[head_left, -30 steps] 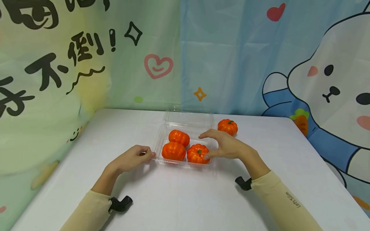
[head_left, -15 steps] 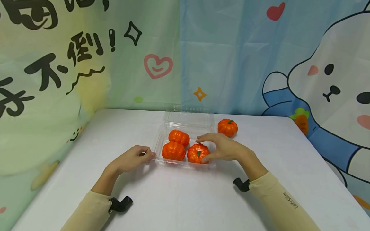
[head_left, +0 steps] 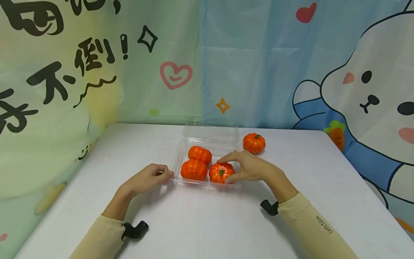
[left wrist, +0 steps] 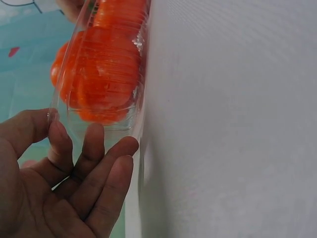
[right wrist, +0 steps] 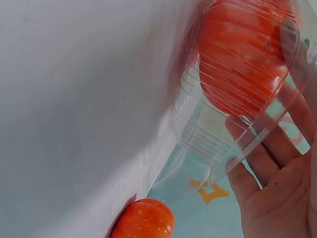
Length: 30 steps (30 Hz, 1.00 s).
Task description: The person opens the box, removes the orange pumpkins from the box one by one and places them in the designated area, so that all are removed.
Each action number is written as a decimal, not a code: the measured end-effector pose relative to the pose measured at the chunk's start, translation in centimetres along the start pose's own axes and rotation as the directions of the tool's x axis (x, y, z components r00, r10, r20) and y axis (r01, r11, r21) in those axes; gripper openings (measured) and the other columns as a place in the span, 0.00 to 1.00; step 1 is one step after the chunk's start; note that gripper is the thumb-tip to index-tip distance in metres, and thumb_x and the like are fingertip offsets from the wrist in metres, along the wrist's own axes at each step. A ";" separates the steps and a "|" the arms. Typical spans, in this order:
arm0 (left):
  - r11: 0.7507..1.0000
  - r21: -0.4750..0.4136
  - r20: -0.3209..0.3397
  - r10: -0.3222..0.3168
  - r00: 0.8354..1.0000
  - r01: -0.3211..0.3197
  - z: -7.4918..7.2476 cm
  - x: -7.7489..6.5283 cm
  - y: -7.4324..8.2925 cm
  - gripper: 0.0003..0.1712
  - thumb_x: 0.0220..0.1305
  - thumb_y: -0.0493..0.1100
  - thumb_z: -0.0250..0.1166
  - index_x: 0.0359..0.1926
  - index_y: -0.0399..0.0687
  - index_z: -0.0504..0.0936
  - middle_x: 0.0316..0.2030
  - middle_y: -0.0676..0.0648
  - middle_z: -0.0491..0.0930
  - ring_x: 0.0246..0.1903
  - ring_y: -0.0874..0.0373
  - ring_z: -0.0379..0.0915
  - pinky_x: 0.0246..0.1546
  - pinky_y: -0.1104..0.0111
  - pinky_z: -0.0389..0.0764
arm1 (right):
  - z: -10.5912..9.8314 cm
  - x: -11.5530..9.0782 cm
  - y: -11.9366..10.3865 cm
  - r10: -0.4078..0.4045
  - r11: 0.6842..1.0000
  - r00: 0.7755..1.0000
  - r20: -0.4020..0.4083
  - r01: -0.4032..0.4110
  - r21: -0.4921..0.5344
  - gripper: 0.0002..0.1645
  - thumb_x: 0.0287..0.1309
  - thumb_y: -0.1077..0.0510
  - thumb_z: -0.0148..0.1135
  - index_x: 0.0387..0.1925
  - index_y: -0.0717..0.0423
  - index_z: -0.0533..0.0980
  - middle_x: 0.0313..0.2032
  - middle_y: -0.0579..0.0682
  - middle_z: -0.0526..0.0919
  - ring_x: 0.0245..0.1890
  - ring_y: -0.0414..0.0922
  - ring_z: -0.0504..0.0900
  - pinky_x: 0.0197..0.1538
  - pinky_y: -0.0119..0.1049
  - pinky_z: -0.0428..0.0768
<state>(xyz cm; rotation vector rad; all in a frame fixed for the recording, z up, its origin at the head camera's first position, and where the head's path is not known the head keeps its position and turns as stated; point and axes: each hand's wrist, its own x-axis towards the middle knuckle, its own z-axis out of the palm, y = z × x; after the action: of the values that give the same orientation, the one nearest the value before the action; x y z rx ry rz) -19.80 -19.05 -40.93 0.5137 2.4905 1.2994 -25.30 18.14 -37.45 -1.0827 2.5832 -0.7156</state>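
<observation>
A clear plastic clamshell container (head_left: 223, 151) lies open on the table, holding three small orange pumpkins. My left hand (head_left: 152, 178) pinches the rim at its front left corner between thumb and forefinger; in the left wrist view the other fingers of that hand (left wrist: 84, 183) lie along the end wall. At the front right of the container, my right hand (head_left: 250, 167) has thumb and fingers around a pumpkin (head_left: 217, 173) with a green stem. Through the clear wall, the right wrist view shows that pumpkin (right wrist: 242, 59) between the fingers. Two more pumpkins (head_left: 194, 169) sit in the left half.
One more pumpkin (head_left: 254, 143) stands on the white table (head_left: 200, 223) just right of the container. The container's lid (head_left: 211, 133) is folded back toward the printed cloth backdrop (head_left: 252, 64) behind the table.
My right hand has moved slightly left and its fingers have closed in around the front right pumpkin. My left hand has stayed at the container's corner.
</observation>
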 end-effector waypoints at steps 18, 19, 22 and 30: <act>1.000 0.014 -0.006 0.007 1.000 -0.007 -0.1 -0.2 0.1 0.19 0.75 0.47 0.59 0.30 0.38 0.76 0.33 0.43 0.79 0.37 0.53 0.69 0.37 0.66 0.68 | -1.0 -0.3 -0.3 -0.191 0.982 0.961 -0.201 0.188 -0.033 0.35 0.51 0.56 0.81 0.62 0.48 0.80 0.59 0.46 0.78 0.61 0.47 0.76 0.62 0.48 0.78; 1.000 0.014 -0.005 0.006 1.000 -0.005 -0.1 -0.2 0.1 0.19 0.76 0.47 0.59 0.30 0.38 0.77 0.34 0.43 0.80 0.37 0.53 0.70 0.38 0.65 0.69 | -1.1 -0.4 -0.3 -0.189 0.982 0.959 -0.211 0.187 -0.030 0.35 0.51 0.56 0.81 0.63 0.48 0.80 0.60 0.46 0.77 0.62 0.47 0.76 0.62 0.48 0.78; 1.000 0.012 -0.002 -0.001 1.000 0.001 -0.2 -0.2 0.1 0.18 0.76 0.47 0.59 0.31 0.38 0.77 0.34 0.43 0.80 0.38 0.53 0.71 0.40 0.64 0.70 | -1.4 -0.6 -0.4 -0.188 0.982 0.954 -0.233 0.188 -0.023 0.36 0.52 0.55 0.81 0.64 0.47 0.79 0.61 0.45 0.77 0.62 0.47 0.76 0.61 0.49 0.78; 1.000 0.007 0.007 0.003 1.000 -0.003 -0.2 -0.1 0.0 0.19 0.76 0.47 0.58 0.31 0.37 0.78 0.34 0.44 0.80 0.38 0.53 0.70 0.40 0.64 0.70 | -2.3 -1.5 -0.4 -0.171 0.985 0.940 -0.296 0.166 -0.042 0.39 0.51 0.49 0.82 0.64 0.48 0.79 0.63 0.47 0.76 0.64 0.49 0.74 0.61 0.50 0.79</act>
<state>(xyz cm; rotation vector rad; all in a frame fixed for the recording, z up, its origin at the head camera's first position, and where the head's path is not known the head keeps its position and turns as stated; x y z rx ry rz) -19.80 -19.21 -40.82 0.5227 2.4902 1.2877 -24.96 19.78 -35.29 -1.3035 2.7698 -0.9686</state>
